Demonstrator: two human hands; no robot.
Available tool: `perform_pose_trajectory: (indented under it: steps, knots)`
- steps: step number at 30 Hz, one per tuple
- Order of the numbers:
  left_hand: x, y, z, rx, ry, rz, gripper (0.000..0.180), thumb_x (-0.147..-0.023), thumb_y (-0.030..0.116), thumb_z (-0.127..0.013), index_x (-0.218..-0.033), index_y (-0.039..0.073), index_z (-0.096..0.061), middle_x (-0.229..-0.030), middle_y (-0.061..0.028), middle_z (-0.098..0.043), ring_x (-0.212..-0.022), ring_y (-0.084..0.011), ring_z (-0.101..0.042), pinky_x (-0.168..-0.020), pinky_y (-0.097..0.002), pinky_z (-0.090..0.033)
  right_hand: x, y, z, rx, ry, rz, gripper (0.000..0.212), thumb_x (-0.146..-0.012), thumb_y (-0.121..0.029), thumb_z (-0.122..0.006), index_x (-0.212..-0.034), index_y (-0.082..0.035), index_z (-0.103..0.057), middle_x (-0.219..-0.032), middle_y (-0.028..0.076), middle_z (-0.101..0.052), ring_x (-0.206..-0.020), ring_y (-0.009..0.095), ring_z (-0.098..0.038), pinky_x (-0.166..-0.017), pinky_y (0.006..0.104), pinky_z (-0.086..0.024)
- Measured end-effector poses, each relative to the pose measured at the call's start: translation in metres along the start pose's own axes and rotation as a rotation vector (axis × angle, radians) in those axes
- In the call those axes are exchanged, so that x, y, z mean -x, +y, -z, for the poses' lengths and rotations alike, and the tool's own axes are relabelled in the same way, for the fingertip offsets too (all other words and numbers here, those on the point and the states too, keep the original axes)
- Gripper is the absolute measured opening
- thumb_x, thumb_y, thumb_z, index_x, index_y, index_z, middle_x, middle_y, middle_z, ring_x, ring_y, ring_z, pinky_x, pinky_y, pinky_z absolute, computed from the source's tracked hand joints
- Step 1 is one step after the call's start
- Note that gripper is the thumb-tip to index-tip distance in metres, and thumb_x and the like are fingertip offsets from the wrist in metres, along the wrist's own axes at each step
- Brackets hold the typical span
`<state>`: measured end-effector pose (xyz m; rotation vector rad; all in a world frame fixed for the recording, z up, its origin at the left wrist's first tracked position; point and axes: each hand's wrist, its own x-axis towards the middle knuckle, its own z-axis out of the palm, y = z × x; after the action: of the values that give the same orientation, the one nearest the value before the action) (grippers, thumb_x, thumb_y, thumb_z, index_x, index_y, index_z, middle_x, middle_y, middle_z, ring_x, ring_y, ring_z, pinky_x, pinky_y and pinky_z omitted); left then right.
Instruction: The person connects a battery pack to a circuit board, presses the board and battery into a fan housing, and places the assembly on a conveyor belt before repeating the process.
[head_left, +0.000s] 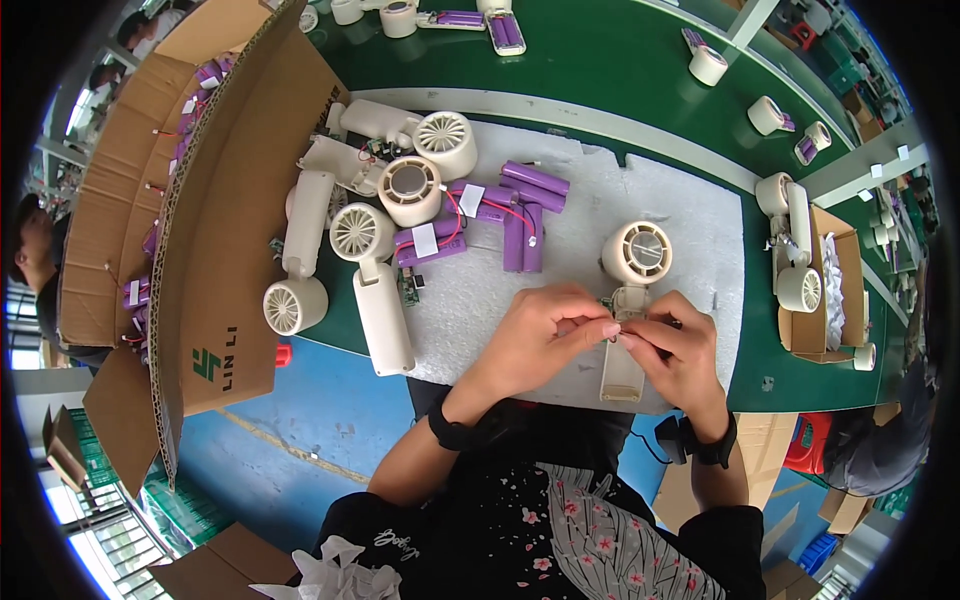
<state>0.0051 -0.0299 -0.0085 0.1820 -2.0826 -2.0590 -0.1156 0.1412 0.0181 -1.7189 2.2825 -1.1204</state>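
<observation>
A cream handheld fan point(638, 252) lies on the foam sheet in front of me, its round head away from me. Its handle point(622, 384) points toward me, opened up so that the inside shows. Over the upper part of the handle my left hand point(545, 335) and my right hand point(675, 350) meet, fingertips nearly touching. Both are closed in a pinch. Whatever small thing they hold is mostly hidden by the fingers. Purple battery packs point(522, 238) with red wires lie to the left of the hands, beside several more cream fans point(358, 232).
A grey-white foam sheet point(700, 215) covers part of the green table point(640, 70). On the left stands a tall cardboard box point(235, 240) with battery packs along its far side. To the right, a smaller box point(850, 270) holds white pieces, with fans beside it. More fan parts point(708, 65) lie farther back.
</observation>
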Motion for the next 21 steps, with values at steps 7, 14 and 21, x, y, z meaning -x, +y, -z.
perform_pose_trajectory:
  steps: [7, 14, 21]
  knots:
    - [0.0007, -0.0006, -0.0010, 0.046, -0.019, -0.014, 0.010, -0.088, 0.000, -0.067, -0.097, -0.005, -0.065, -0.089, -0.0081, -0.063, -0.077, -0.0113, -0.062, -0.065, -0.0240, -0.050, 0.0004, -0.0037, -0.0037, -0.209, 0.058, -0.238, 0.015, -0.077, -0.003, -0.076, -0.091, -0.003, -0.074, -0.076, 0.005, -0.054, -0.062, 0.014, -0.051, -0.053, 0.0267, -0.039]
    - [0.0003, 0.0026, 0.0021, -0.117, 0.006, -0.114, 0.013, -0.087, -0.003, -0.068, -0.100, -0.003, -0.066, -0.097, -0.0083, -0.063, -0.082, -0.0128, -0.063, -0.069, -0.0255, -0.053, -0.0050, -0.0042, -0.0040, -0.248, 0.006, -0.241, 0.014, -0.077, 0.001, -0.075, -0.091, -0.002, -0.074, -0.079, 0.006, -0.056, -0.067, 0.015, -0.053, -0.056, 0.0272, -0.040]
    - [0.0024, -0.0001, 0.0071, 0.121, -0.058, 0.040, 0.025, -0.086, -0.005, -0.067, -0.110, -0.001, -0.065, -0.100, -0.0067, -0.064, -0.090, -0.0130, -0.063, -0.079, -0.0256, -0.054, -0.0021, -0.0012, -0.0026, -0.304, -0.023, -0.225, 0.015, -0.075, 0.003, -0.075, -0.090, -0.001, -0.074, -0.080, 0.006, -0.057, -0.067, 0.015, -0.054, -0.056, 0.0270, -0.041]
